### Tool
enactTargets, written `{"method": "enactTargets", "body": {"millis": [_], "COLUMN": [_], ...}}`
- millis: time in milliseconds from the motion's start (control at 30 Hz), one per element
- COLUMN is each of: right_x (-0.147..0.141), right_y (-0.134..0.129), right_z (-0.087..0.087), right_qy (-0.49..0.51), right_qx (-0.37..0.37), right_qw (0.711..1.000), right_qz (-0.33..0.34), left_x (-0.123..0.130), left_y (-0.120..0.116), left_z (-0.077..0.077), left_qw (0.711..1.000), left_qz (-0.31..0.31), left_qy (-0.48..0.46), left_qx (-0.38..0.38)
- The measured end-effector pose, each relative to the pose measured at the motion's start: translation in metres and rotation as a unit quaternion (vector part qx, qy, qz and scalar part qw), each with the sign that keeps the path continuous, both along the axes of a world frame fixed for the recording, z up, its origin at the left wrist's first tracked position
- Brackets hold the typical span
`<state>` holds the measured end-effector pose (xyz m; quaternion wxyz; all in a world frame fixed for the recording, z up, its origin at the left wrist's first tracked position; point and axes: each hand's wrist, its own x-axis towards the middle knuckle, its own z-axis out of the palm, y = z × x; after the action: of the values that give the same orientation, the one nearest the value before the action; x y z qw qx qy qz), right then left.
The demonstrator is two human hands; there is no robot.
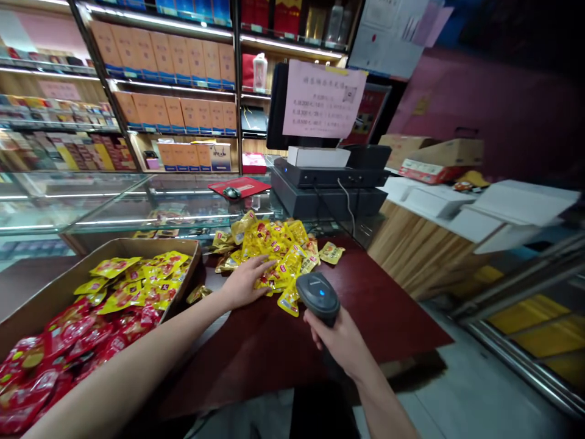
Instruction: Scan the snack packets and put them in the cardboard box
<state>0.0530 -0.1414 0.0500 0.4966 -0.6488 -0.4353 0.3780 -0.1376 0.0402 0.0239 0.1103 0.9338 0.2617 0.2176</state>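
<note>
A sorting or picking step appears to be in hand at the pile of yellow packets (276, 244), which lies on the desk (379, 311) in front of and under the left hand (244, 283). That hand is laid palm down on the near left side of the pile, with its fingers extended and a little parted; no packet is seen to be gripped. By the right hand (340, 341), the handle of a scanner (317, 296) is held in closed fingers, with the scanner's head raised just beside a packet (289, 299) at the near edge of the pile. A blue light is shown on its top.

To the left of the left hand, red packets (91, 338) and more yellow packets (153, 281) are held in an open box (186, 281).

For one packet to be taken up, the left fingers would need to be closed on a single edge, without its neighbours being dragged along. For a code to be read, it would need to be turned flat towards the scanner, which should be kept steady.
</note>
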Motion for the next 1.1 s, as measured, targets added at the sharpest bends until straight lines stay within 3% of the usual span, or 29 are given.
{"method": "enactTargets", "body": {"millis": [167,333,400,500,567,667,767,833,933,1100], "right_x": [-0.001,0.0,-0.001,-0.005,-0.009,-0.014,-0.019,-0.022,-0.028,-0.043], "right_y": [0.0,0.001,0.003,0.005,0.006,0.004,0.003,0.003,0.004,0.008], "right_z": [-0.007,-0.011,-0.013,-0.012,-0.011,-0.01,-0.009,-0.008,-0.001,0.015], "right_qy": [-0.005,-0.02,-0.021,-0.031,-0.039,-0.043,-0.042,-0.035,-0.015,0.039], "right_qx": [0.0,-0.012,-0.013,-0.011,-0.007,0.004,0.011,0.015,0.019,0.027], "right_qw": [1.0,1.0,1.0,0.999,0.999,0.999,0.999,0.999,0.999,0.996], "right_qz": [-0.006,-0.009,-0.005,0.007,0.017,0.026,0.03,0.034,0.043,0.081], "left_x": [0.01,0.011,0.008,0.003,0.002,0.001,-0.001,-0.004,-0.009,-0.013], "left_y": [-0.002,-0.006,-0.005,0.004,0.012,0.022,0.025,0.025,0.027,0.03], "left_z": [-0.003,0.003,0.002,-0.001,-0.002,0.001,0.006,0.008,0.011,0.013], "left_qw": [0.994,0.99,0.993,0.986,0.951,0.857,0.759,0.716,0.695,0.728], "left_qz": [-0.057,0.006,0.026,0.064,0.097,0.111,0.11,0.117,0.137,0.147], "left_qy": [0.087,0.141,0.115,-0.001,-0.101,-0.251,-0.356,-0.389,-0.389,-0.354], "left_qx": [0.014,0.012,-0.024,-0.156,-0.275,-0.437,-0.534,-0.568,-0.589,-0.568]}}
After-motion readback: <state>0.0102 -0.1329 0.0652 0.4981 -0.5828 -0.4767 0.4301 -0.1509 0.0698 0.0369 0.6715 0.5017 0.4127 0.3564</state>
